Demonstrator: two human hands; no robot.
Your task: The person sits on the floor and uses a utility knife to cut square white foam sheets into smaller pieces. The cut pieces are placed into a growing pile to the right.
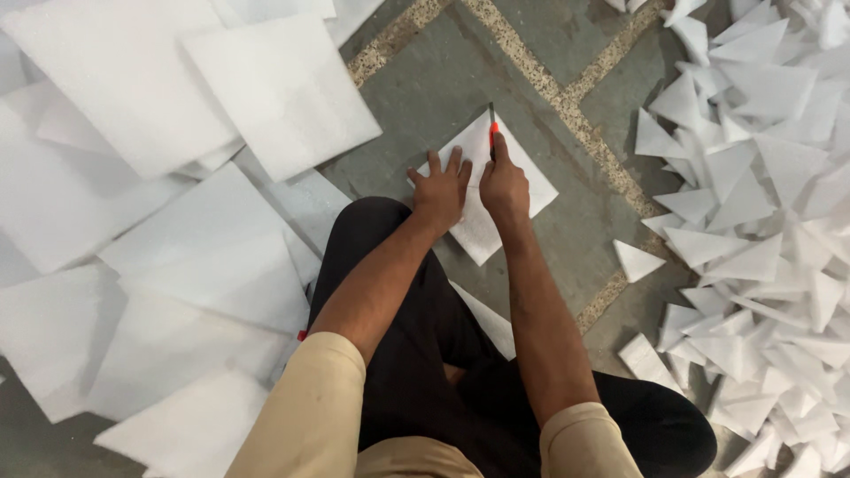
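On one white foam square [478,232], left hand [440,188] lies flat; right hand [503,188] grips one cutter [493,133].

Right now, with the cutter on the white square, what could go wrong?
1. The left hand presses the white foam square right beside the orange cutter in the right hand; a slip could nick the fingers.
2. The square lies on the bare stone floor; the blade may scrape it and dull.
3. The square might shift and the cut go crooked.
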